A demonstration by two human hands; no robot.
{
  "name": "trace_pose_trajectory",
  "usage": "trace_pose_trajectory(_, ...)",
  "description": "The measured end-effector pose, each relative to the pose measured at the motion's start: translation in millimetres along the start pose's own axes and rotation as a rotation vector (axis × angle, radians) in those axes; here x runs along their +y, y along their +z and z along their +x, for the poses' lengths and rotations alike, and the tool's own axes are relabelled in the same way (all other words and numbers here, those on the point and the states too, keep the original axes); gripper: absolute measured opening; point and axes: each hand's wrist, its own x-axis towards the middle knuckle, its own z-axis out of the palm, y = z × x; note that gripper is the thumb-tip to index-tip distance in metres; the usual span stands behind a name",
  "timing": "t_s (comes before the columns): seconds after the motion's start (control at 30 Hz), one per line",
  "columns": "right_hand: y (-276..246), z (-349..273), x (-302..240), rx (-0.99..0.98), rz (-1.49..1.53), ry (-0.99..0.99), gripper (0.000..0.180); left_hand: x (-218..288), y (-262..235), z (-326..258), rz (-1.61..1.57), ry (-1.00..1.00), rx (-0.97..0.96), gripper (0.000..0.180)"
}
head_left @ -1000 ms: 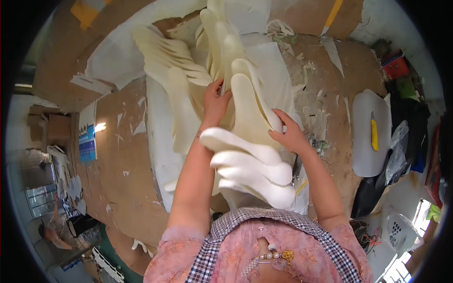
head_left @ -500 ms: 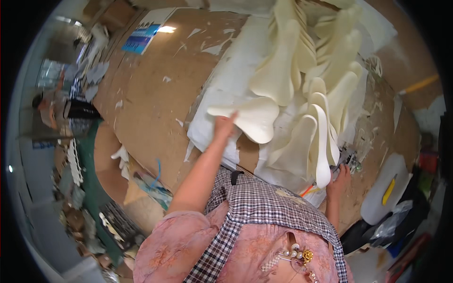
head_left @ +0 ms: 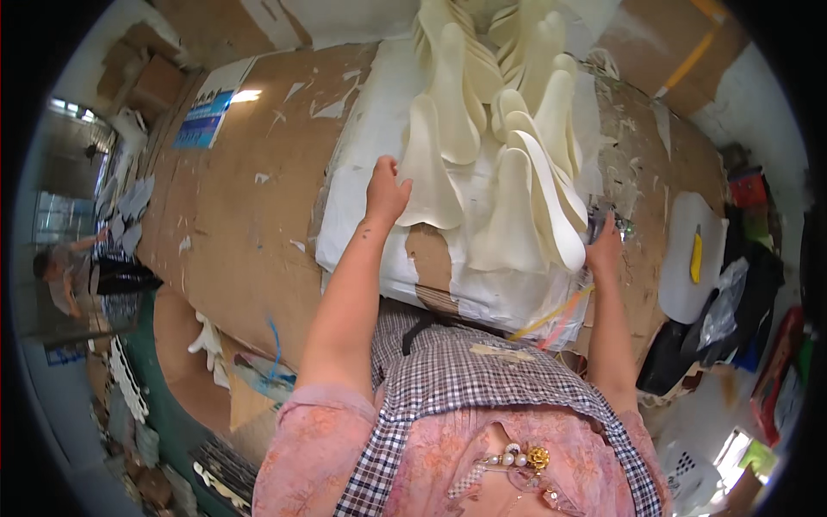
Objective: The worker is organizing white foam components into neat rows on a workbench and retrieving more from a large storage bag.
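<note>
My left hand (head_left: 387, 191) is open, thumb apart from its curled fingers, just left of a cream, smooth, insole-like piece (head_left: 426, 177). That piece is narrow at its far end and wide and rounded at the near one, and it leans against a row of like pieces (head_left: 455, 95). My right hand (head_left: 606, 247) is at the right edge of a second row, beside its nearest cream piece (head_left: 551, 211). Its fingers are curled around a small dark thing (head_left: 596, 226) that I cannot make out, partly hidden by the hand and the piece.
White sheeting (head_left: 349, 233) lies under the rows, over a brown cardboard-covered table (head_left: 250, 181) with scraps. Orange and yellow strips (head_left: 551, 319) hang near my right wrist. Further right are a pale board (head_left: 689, 250) with a yellow-handled cutter (head_left: 696, 254). Another person (head_left: 73, 271) is far left.
The cream piece that lay flat and sideways in my left hand now leans upright at the front of the left row. My left hand has let it go. My right hand stays beside the right row.
</note>
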Motion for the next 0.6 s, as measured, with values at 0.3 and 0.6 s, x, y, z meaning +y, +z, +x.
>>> trace_pose_trajectory(0.3,-172.1,-156.8,-46.9,-0.141,0.895,-0.049,0.058,-45.7,3.3,-15.2,-0.301,-0.207,-0.221,0.052)
trace_pose_trajectory(0.6,-144.1,-250.8,-155.0,-0.524,0.912,-0.274,0.061,-26.3,-7.6,12.2,-0.400,-0.097,-0.308,0.050)
